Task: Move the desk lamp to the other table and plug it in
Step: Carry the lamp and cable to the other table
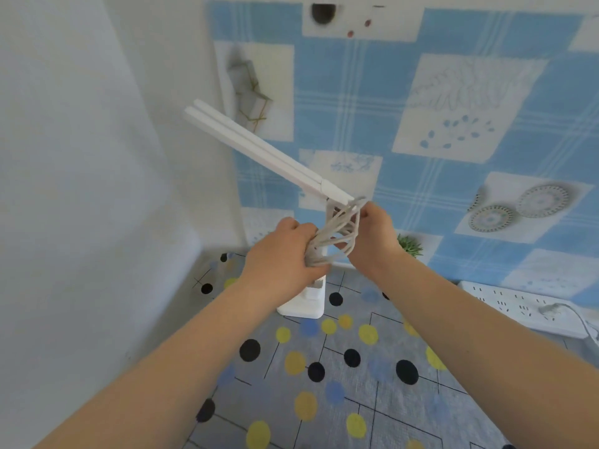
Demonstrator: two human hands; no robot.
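One white power strip (518, 307) is lying on the bench (372, 400) at the right, against the blue patterned wall (453, 92), with one plug and cable (564, 311) already seated in it. One desk lamp (259, 150) is standing near the bench's far left corner, its base (301, 307) resting on the dotted cloth. Its long folded head is pointing up and to the left, toward the corner. A looped white cord (337, 234) is hanging between the two hands, in front of the lamp's stem. The left hand (285, 257) is closing around the lower loops; the right hand (372, 231) is pinching the upper loops beside the hinge.
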